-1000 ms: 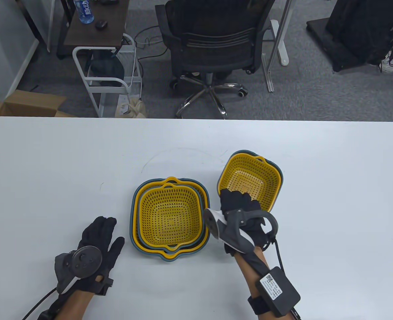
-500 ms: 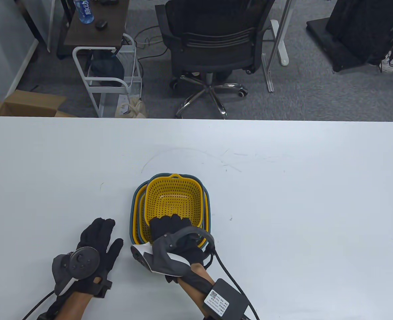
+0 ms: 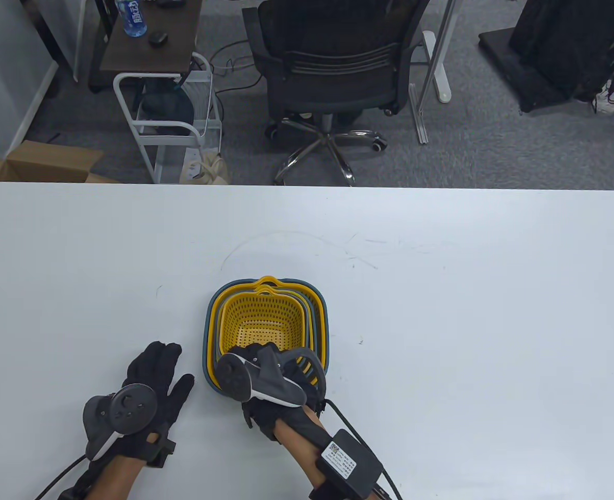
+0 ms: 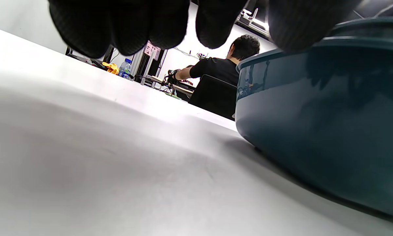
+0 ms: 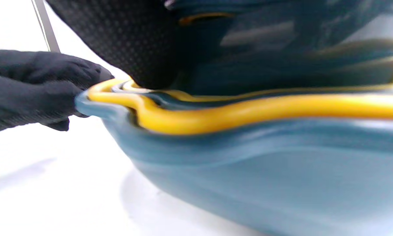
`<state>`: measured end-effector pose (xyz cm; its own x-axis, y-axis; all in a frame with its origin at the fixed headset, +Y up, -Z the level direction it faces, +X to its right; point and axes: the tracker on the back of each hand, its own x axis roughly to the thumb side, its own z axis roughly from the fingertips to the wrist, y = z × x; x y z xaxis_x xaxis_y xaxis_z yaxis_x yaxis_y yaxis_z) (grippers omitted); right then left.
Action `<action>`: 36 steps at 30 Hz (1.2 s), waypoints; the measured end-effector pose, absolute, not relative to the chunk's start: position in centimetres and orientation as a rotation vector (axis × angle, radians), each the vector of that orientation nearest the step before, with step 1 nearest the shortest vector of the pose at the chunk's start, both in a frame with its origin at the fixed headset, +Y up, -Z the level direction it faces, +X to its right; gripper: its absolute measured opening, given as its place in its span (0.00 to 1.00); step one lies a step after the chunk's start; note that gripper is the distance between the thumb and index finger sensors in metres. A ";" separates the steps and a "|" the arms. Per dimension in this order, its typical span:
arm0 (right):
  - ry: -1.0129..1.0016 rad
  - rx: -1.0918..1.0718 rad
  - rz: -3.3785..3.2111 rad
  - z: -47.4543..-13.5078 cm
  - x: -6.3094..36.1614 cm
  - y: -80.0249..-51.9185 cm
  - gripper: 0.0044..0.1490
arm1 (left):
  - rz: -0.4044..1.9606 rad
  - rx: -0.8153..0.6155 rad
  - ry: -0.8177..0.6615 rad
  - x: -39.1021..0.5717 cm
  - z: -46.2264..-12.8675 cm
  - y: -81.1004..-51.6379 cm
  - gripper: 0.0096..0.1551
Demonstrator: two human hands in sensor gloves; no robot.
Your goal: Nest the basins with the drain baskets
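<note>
Yellow, the smallest drain basket [image 3: 265,320] with its blue basin sits inside the nested stack [image 3: 211,333] near the table's [image 3: 494,312] front centre, the right hand [image 3: 270,383] gripping its near rim, probably to seat it squarely, while the left hand [image 3: 145,390] rests flat, fingers spread, holding nothing.

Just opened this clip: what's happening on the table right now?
A person in black sensor gloves is nesting basins and drain baskets. The right hand grips the near rim of the smallest yellow perforated plastic basket, which sits inside the stack of dark teal plastic basins and yellow baskets. The left hand rests flat on the white table beside the stack, not touching it.
</note>
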<state>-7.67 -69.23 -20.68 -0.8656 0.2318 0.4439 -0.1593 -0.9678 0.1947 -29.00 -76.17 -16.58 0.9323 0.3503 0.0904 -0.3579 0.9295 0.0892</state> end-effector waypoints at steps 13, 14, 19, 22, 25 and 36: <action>-0.096 0.686 2.764 -18.3 -1.5 -67.7 0.39 | 0.354 0.098 -0.087 -28.7 -16.6 -76.3 0.44; -0.140 0.660 2.765 -18.1 -0.5 -67.6 0.39 | 0.351 0.097 -0.088 -28.6 -16.6 -76.3 0.44; -0.220 0.510 2.806 -18.3 4.4 -68.5 0.39 | 0.335 0.093 -0.092 -28.3 -16.6 -76.4 0.44; -0.259 0.420 2.870 -18.8 6.9 -69.9 0.39 | 0.326 0.097 -0.099 -28.2 -16.6 -76.3 0.44; -0.270 0.355 2.898 -19.4 8.7 -71.6 0.38 | 0.315 0.092 -0.103 -28.0 -16.6 -76.5 0.44; -0.440 0.359 2.920 -18.9 9.4 -73.5 0.37 | 0.302 0.099 -0.105 -28.0 -16.5 -76.4 0.44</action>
